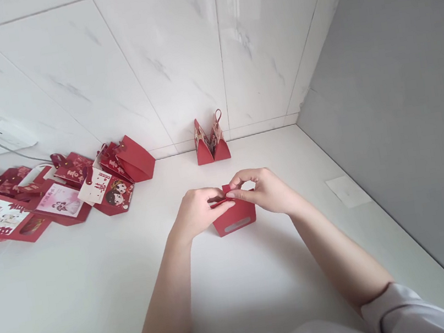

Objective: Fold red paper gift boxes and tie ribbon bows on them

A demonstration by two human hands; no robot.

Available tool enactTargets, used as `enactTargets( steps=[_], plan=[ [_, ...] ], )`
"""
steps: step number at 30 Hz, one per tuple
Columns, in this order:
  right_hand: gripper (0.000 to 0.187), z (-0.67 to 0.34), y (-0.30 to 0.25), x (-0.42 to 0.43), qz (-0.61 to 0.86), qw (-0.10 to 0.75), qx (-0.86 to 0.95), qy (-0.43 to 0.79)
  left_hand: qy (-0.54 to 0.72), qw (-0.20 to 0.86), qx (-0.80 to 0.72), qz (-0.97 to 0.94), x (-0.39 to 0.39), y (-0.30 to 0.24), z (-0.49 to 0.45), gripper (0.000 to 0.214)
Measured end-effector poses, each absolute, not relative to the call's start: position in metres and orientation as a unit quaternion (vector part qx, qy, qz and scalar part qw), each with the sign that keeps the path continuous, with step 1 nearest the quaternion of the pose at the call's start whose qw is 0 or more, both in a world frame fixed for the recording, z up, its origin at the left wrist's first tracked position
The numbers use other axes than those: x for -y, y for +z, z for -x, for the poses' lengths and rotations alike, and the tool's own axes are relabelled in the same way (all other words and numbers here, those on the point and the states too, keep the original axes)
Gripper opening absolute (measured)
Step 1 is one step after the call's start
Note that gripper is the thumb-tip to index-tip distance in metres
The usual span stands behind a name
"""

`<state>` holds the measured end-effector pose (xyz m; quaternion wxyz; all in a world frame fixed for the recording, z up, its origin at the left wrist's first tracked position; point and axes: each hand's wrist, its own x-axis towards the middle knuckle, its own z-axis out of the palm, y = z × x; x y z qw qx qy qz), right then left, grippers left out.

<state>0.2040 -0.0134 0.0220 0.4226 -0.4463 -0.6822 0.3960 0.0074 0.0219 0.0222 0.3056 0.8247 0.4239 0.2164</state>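
Observation:
A small red paper box (235,218) stands on the white table (99,296) in the middle of the view. My left hand (198,210) pinches the box's top flaps from the left. From the right, my right hand (262,189) pinches the same flaps, its fingertips meeting the left hand's above the box. Both hands are closed on the red paper, and the fingers hide the box's top.
A folded red gift box (210,140) with a loop handle stands at the back against the tiled wall. A heap of flat red printed box blanks (59,193) lies at the left. A grey wall (405,106) bounds the table on the right.

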Motion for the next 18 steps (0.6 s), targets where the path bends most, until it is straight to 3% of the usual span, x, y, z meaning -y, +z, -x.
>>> enactTargets(
  steps=[10,18],
  plan=[
    [0.016,-0.204,0.021,0.012,0.431,0.435,0.693,0.379,0.18,0.285,-0.431,-0.837,-0.023,0.021,-0.003,0.028],
    [0.01,-0.22,0.023,0.013,0.44,0.318,0.744,0.389,0.187,0.28,-0.407,-0.849,-0.018,0.036,-0.001,0.016]
  ],
)
